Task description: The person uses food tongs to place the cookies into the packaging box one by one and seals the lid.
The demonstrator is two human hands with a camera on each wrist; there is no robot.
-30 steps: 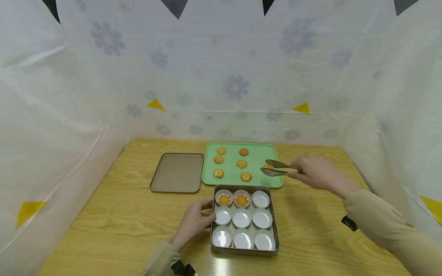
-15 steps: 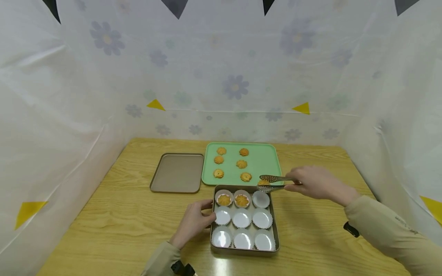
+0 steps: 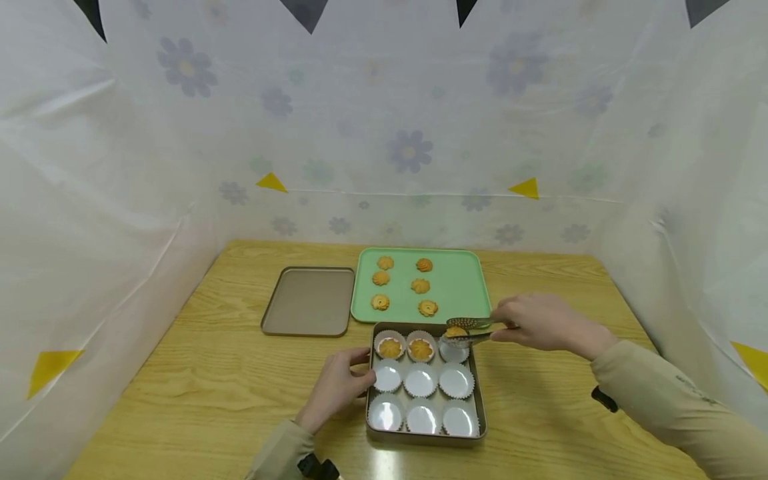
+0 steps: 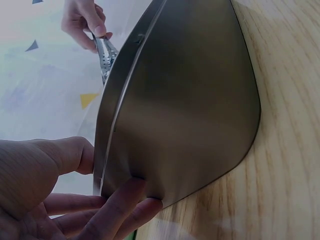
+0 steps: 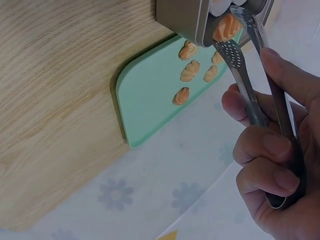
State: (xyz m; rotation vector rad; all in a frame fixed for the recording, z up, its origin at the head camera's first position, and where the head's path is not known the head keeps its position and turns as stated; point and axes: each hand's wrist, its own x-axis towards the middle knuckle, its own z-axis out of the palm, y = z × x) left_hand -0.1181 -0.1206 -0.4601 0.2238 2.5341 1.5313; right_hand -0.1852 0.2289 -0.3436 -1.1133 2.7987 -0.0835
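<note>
My right hand [image 3: 543, 323] grips a pair of metal tongs [image 5: 246, 82] with perforated tips. Between the tips is a ridged golden cookie [image 5: 227, 27], held over the back right paper cup [image 3: 454, 352] of a rectangular metal tin [image 3: 423, 440]. Rows of white paper cups line this tin. Two at the back left each contain a cookie [image 3: 421, 349]; the middle and front rows of cups [image 3: 421, 380] hold nothing. My left hand [image 3: 339, 383] holds the tin's left wall, thumb at the rim and fingers against the outside.
Behind the tin lies a green tray [image 3: 459, 267] with several cookies [image 3: 421, 286] in two columns. A flat brown lid or tray [image 3: 311, 301] is to its left on the wooden table [image 3: 240, 387]. Floral sheeting [image 3: 360, 133] hangs at the back and sides.
The right hand has brought the tongs and the cookie from the green tray's right side toward me, to above the tin's back right cup. The left hand keeps its place.
</note>
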